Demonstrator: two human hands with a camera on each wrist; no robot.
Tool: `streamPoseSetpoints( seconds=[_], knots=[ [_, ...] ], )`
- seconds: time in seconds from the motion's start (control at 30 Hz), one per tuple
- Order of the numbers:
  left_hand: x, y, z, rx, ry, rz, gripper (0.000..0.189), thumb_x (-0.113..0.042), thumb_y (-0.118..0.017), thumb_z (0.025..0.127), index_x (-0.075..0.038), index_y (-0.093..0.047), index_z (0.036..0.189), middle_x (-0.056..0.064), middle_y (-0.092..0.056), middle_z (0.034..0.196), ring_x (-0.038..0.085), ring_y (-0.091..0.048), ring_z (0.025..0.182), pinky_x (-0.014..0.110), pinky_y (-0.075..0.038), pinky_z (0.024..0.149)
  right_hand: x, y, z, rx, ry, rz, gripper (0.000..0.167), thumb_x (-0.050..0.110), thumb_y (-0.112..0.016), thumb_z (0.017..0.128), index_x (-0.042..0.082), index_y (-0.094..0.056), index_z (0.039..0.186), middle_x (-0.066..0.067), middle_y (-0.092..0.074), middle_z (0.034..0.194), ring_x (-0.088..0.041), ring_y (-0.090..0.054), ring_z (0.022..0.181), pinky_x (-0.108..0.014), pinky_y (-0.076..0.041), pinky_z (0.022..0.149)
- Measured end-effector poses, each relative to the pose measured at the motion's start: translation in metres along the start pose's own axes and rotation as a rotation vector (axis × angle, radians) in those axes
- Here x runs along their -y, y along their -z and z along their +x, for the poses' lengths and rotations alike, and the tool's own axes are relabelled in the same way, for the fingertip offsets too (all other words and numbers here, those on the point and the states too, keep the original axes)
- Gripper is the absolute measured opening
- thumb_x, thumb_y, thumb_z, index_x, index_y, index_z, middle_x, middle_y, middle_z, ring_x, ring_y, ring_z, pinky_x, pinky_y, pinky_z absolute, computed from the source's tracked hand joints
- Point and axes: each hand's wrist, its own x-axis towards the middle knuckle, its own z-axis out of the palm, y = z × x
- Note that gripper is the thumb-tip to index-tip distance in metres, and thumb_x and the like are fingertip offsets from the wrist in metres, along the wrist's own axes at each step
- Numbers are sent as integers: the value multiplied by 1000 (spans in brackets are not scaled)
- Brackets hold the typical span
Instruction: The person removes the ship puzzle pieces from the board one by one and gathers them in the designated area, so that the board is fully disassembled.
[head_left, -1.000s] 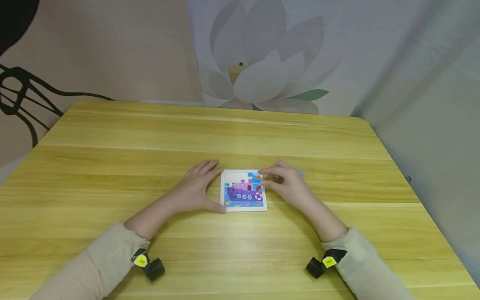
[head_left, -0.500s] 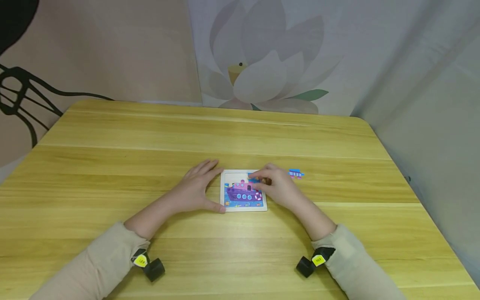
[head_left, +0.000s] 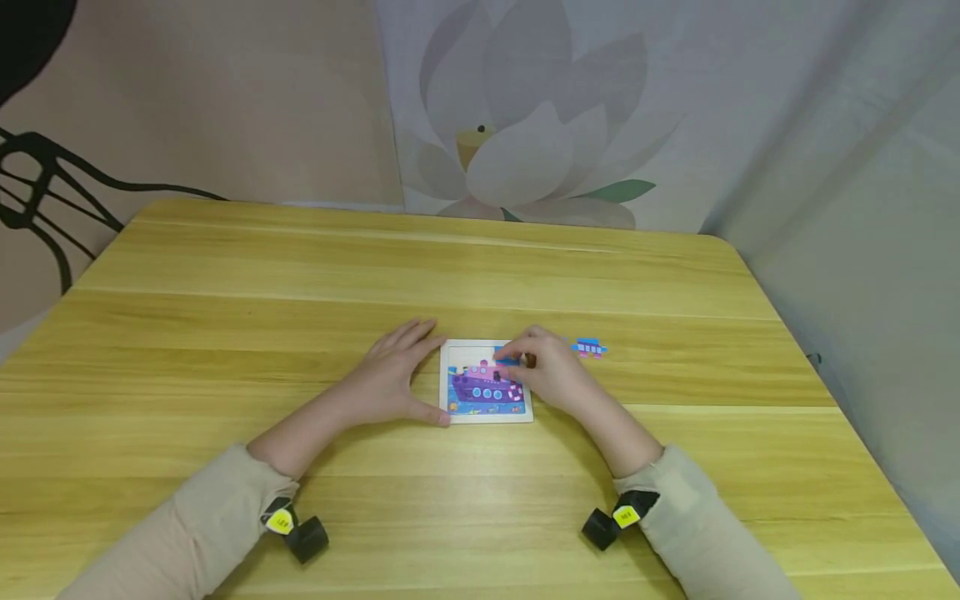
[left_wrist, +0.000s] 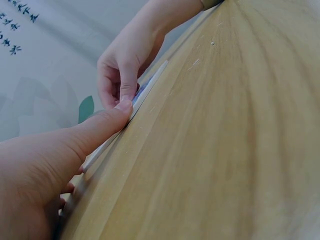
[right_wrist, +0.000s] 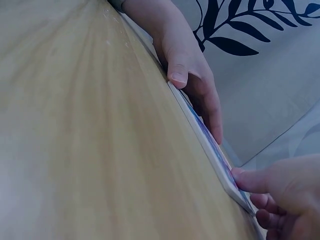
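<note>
The white-framed purple-boat jigsaw (head_left: 480, 393) on the yellow wooden table (head_left: 457, 517) seems best braced by the left hand (head_left: 388, 379), spread wide at its left edge, gripping nothing, while the right hand (head_left: 553, 372) bends over its right side, grip unclear. One loose blue-and-pink piece (head_left: 589, 347) lies right of the one jigsaw.

The head view looks down from above — wrist views, low and close, face inward, sharing the puzzle (head_left: 480, 393).
</note>
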Motion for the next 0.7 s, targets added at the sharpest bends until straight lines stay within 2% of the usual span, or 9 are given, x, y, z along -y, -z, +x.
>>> streamPoseSetpoints(
  seconds=[0.43, 0.7],
  knots=[
    [0, 0, 0, 0, -4, -3, 122, -76, -72, 58, -8, -31, 150, 14, -14, 158, 35, -5, 143, 59, -8, 111, 4, -2, 0, -21, -41, 22, 14, 8, -74, 84, 13, -75, 97, -3, -54, 99, -18, -46, 75, -29, -42, 61],
    [0, 0, 0, 1, 3, 3, 121, -76, -71, 58, -9, -30, 150, 13, -14, 158, 33, -5, 144, 59, -9, 111, 8, -4, -2, -81, 65, -9, 11, 4, -75, 82, 13, -75, 89, -9, -57, 112, -19, -52, 78, -29, -47, 63]
  ],
)
